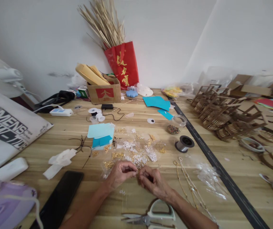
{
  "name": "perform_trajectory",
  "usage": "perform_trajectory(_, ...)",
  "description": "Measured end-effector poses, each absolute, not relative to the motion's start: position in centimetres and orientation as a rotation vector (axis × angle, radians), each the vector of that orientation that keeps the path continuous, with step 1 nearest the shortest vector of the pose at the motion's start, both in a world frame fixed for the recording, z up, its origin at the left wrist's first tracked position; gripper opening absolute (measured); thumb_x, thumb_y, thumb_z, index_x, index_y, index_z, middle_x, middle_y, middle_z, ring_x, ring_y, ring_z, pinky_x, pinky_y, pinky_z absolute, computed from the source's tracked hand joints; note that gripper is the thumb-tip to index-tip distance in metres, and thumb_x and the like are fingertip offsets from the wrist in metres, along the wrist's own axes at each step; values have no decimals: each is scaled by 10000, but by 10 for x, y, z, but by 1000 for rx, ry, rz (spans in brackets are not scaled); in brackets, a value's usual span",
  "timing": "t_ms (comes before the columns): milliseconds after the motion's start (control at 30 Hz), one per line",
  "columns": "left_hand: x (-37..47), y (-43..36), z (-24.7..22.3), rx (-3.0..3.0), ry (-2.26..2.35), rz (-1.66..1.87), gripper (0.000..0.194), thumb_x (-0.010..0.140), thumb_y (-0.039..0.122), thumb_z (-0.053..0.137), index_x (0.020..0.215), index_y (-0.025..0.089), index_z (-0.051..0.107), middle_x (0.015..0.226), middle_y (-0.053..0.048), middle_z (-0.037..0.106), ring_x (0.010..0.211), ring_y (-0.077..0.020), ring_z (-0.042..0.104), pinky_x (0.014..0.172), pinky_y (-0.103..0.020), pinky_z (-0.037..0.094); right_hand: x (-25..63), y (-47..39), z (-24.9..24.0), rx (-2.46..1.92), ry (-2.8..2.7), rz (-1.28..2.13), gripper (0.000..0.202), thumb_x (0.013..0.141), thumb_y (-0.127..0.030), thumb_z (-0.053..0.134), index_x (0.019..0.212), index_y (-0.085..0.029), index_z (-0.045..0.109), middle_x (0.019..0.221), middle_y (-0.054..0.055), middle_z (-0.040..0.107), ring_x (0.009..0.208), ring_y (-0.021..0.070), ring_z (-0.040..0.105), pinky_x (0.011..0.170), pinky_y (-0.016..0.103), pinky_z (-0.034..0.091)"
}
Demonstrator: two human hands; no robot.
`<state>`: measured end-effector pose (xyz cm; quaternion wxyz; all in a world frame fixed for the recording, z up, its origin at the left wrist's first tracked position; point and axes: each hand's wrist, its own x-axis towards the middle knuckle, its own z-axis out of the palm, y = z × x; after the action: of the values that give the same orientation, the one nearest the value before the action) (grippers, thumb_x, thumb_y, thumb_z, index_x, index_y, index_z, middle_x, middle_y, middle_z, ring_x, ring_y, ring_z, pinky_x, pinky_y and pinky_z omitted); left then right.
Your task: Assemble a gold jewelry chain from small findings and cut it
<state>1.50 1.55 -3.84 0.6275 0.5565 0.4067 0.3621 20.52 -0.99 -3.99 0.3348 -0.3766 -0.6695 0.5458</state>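
Note:
My left hand (pixel 122 173) and my right hand (pixel 153 181) almost meet above the wooden table, near its front. Thumb and forefinger are pinched together on each hand; whatever lies between the fingertips is too small to make out. Just beyond the hands lie small plastic bags of gold and silver beads (pixel 140 159). A thin thread with tiny clear beads (pixel 122 192) shows below my left hand. Scissors (pixel 150 218) with pale handles lie beneath my right wrist. Beaded chains (pixel 190 184) stretch out to the right of my right hand.
A black phone (pixel 58 197) lies at the left, near white tissue (pixel 61 160). A spool of wire (pixel 184 144) and a bead jar (pixel 176 124) stand right of the bags. Wooden baskets (pixel 222 111) fill the right side. A cardboard box (pixel 104 92) and red bag (pixel 124 63) stand behind.

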Motion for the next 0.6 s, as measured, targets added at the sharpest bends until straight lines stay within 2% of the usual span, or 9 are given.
perform_trajectory(600,16,15,-39,1341,901,817,150,686,260,750,743,122,730,732,-55,695,680,-146,616,633,-227,461,205,-10,-37,-995,-1767,1407,301,920,-432,485,784,-163,498,585,-17,527,499,94,434,476,202,318)
